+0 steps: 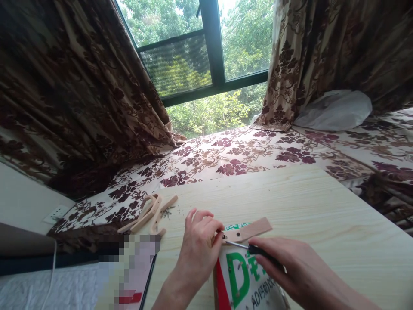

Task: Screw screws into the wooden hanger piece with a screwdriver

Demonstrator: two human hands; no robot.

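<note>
My left hand (201,234) pinches the left end of a flat light wooden piece (257,228) with dark round spots on it, perhaps holes or screw heads. My right hand (290,260) grips a screwdriver (237,245) by its black handle. The metal shaft points left, its tip at the wooden piece close to my left fingers; whether it sits in a screw cannot be made out. Beneath both hands is a white carton (234,275) with green lettering and a red side. Several small dark bits, possibly screws, lie on its top.
Curved wooden pieces (156,213) lie at the table's left, beside a small pile of screws (167,212). The pale wooden table (309,206) meets a flower-patterned cloth (226,159) below the window. A partly pixelated flat device (145,262) is at the lower left. A white plastic bag (335,110) rests back right.
</note>
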